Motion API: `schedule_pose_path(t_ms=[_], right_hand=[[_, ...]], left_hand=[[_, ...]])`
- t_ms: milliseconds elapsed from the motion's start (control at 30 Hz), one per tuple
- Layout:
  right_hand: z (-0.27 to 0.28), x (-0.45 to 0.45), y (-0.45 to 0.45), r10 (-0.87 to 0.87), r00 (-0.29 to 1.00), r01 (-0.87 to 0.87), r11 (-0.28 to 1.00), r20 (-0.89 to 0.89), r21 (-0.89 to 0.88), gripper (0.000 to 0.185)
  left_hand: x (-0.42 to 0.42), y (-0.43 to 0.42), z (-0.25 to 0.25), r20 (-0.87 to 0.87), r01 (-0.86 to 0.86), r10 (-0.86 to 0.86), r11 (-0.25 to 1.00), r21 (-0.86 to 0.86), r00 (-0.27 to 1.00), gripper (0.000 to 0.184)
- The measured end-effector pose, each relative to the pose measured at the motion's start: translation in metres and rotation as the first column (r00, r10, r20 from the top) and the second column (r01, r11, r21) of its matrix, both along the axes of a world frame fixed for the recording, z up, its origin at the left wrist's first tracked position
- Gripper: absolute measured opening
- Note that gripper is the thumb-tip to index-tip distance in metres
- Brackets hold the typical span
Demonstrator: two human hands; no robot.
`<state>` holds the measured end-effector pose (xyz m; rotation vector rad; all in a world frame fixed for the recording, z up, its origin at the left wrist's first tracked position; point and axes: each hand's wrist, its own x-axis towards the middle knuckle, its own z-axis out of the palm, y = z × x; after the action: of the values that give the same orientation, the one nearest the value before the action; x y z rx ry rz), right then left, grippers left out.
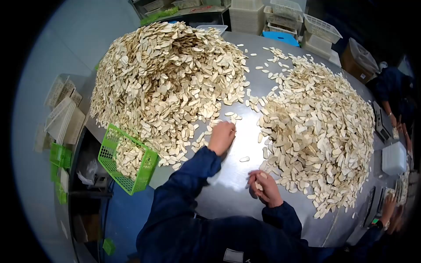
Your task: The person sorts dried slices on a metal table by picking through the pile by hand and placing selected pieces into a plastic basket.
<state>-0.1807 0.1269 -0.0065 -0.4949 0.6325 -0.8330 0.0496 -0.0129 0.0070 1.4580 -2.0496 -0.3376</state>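
Observation:
My left hand is over the metal table at the near right edge of a big heap of pale dried slices. Its fingers are curled together, and what they may hold is hidden. My right hand, palm partly up, is closed around a few pale dried slices. It hovers close to the front of a second, lower heap of slices. One loose slice lies on the table between my hands. A green plastic basket, partly filled with slices, sits tilted at the table's left edge.
White crates and green baskets are stacked at the left. More containers stand behind the table, near a blue lid. At right are a scale, a white tub and other people's hands.

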Motion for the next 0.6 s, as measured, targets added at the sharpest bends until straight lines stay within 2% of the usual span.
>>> schedule_pose_path(t_ms=[33, 100, 133, 233, 267, 300, 367, 400, 433, 467, 500, 567, 600], right_hand=[[-0.007, 0.002, -0.004, -0.031, 0.999, 0.031, 0.999, 0.007, -0.006, 0.036], [-0.008, 0.008, -0.011, -0.106, 0.993, 0.099, 0.989, 0.055, 0.111, 0.045], [-0.002, 0.014, -0.014, -0.169, 0.981, 0.149, 0.970, 0.091, 0.194, 0.051], [0.000, 0.018, -0.021, -0.188, 0.954, 0.147, 0.972, 0.232, 0.183, 0.051], [-0.016, 0.020, -0.022, -0.206, 0.947, 0.167, 0.971, 0.248, 0.171, 0.049], [-0.028, 0.022, -0.020, -0.250, 0.946, 0.198, 0.949, 0.205, 0.247, 0.044], [-0.036, 0.016, -0.018, -0.092, 0.926, 0.054, 0.992, 0.367, 0.113, 0.038], [-0.030, 0.018, -0.016, -0.113, 0.953, 0.078, 0.988, 0.280, 0.133, 0.034], [-0.030, 0.018, -0.016, -0.110, 0.951, 0.072, 0.987, 0.289, 0.141, 0.033], [-0.031, 0.018, -0.016, -0.108, 0.949, 0.064, 0.986, 0.297, 0.154, 0.032], [-0.032, 0.018, -0.016, -0.105, 0.946, 0.056, 0.985, 0.306, 0.166, 0.032], [-0.033, 0.022, -0.020, -0.096, 0.956, 0.061, 0.989, 0.277, 0.133, 0.030], [-0.029, 0.023, -0.024, -0.090, 0.959, 0.061, 0.991, 0.269, 0.115, 0.029]], left_hand=[[-0.009, 0.017, 0.012, -0.110, 0.066, -0.054, 0.991, 0.115, 0.993, 0.009], [-0.027, 0.049, 0.046, -0.401, 0.290, -0.111, 0.860, 0.420, 0.909, 0.013], [-0.027, 0.049, 0.054, -0.372, 0.371, -0.193, 0.784, 0.499, 0.908, 0.024], [-0.015, 0.023, 0.031, -0.161, 0.090, -0.066, 0.985, 0.147, 0.985, 0.036], [-0.003, 0.006, 0.007, 0.102, -0.075, 0.076, 0.997, -0.015, 0.992, 0.049], [0.004, 0.000, -0.004, 0.236, -0.245, 0.245, 0.969, -0.031, 0.940, 0.058], [0.004, -0.002, -0.008, 0.365, -0.303, 0.186, 0.906, 0.295, 0.912, 0.065], [-0.001, 0.004, -0.008, 0.375, -0.183, 0.031, 0.908, 0.378, 0.926, 0.067], [-0.008, 0.012, 0.001, 0.371, -0.067, -0.126, 0.883, 0.465, 0.920, 0.069], [-0.010, 0.017, 0.012, 0.219, 0.092, -0.261, 0.813, 0.575, 0.940, 0.067], [-0.012, 0.021, 0.021, 0.117, 0.193, -0.281, 0.855, 0.481, 0.952, 0.056], [-0.003, -0.004, 0.013, 0.047, 0.148, -0.176, 0.922, 0.359, 0.983, 0.045], [0.010, -0.025, -0.009, 0.088, 0.096, -0.109, 0.986, 0.136, 0.990, 0.039]])
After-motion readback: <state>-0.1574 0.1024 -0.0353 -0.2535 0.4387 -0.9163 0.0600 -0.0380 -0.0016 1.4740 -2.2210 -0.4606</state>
